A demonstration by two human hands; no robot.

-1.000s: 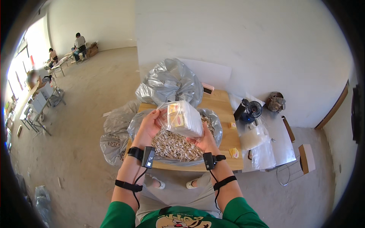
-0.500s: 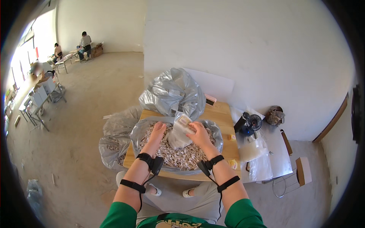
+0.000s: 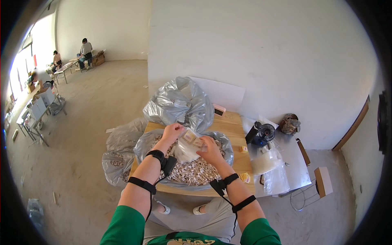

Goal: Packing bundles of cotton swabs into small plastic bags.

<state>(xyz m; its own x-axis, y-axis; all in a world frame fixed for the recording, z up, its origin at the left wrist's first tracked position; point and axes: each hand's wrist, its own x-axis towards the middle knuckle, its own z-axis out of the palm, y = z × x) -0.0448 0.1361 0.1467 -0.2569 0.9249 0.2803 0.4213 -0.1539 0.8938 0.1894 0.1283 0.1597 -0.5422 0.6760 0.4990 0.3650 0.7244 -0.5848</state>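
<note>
A clear plastic bag (image 3: 185,153) with a yellowish printed card (image 3: 190,136) inside its upper part is held up over a heap of small white-tipped sticks that look like cotton swabs (image 3: 195,172). My left hand (image 3: 173,131) pinches the bag's upper left edge, its fingertips pressed together. On the other side my right hand (image 3: 210,151) grips the bag's right edge between thumb and fingers. The swabs lie in a wide container lined with a grey plastic bag (image 3: 143,143), right under both hands. What lies in the bag's lower part is hard to make out.
A large grey plastic sack (image 3: 179,102) stands behind on the wooden table (image 3: 233,122). Small yellow cards (image 3: 245,177) lie at the right edge. A side table carries a black fan (image 3: 266,132) and clear bags (image 3: 274,179). Other people sit at tables far left.
My left hand has moved up and right from above the swabs to the bag's edge. The bag is now held between both hands, its card turned more toward me.
</note>
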